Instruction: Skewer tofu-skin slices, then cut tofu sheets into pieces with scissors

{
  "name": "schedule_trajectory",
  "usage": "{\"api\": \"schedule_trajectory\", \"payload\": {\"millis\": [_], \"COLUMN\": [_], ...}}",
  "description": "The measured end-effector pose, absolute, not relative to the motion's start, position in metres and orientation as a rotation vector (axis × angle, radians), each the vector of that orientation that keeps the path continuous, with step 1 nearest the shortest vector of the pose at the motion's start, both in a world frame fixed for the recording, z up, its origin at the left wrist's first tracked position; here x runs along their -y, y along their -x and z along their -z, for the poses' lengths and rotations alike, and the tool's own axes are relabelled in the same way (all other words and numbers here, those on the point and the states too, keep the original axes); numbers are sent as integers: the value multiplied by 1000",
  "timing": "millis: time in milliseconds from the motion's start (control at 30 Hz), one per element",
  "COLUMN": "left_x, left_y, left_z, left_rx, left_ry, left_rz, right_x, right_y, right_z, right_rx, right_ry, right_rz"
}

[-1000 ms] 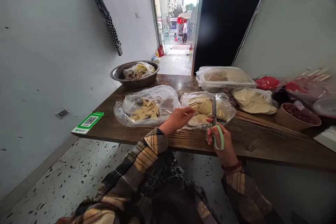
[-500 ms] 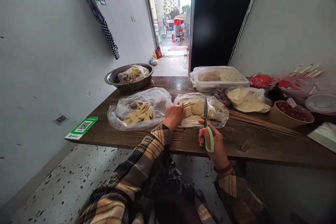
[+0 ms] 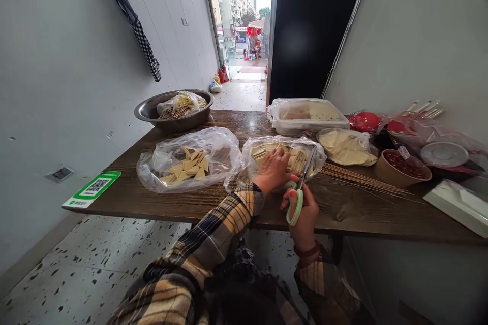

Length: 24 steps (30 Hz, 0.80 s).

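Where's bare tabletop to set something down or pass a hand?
Bare table: front right, between right hand, thin sticks and white box; back middle, between metal basin and white tray; narrow strip before the bag of triangular pieces. Crowded: right rear around the brown bowl; also the middle bag, under left hand and scissors.

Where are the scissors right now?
In the head view, the green-handled scissors are in the right hand, just right of centre, beside the left hand.

Daylight from the doorway [image 3: 247, 35], soft glare on black panel [image 3: 314, 30], dim lower edge, wide-angle stretching
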<state>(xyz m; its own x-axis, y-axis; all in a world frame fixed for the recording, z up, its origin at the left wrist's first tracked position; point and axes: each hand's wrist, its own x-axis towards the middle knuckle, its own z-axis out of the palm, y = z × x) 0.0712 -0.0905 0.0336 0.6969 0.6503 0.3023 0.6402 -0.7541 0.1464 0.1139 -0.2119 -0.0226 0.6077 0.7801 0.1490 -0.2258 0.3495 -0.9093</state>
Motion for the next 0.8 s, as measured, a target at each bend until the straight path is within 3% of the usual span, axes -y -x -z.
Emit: {"api": "schedule_trajectory", "payload": {"millis": [800], "left_x": [88], "left_y": [-117], "left_z": [-20], "left_rx": [-1298], "left_ry": [-2806], "left_rz": [-429], "right_x": [216], "right_y": [-116], "right_z": [26], "right_rx": [763], "right_ry": [1122], "right_rz": [-668]}}
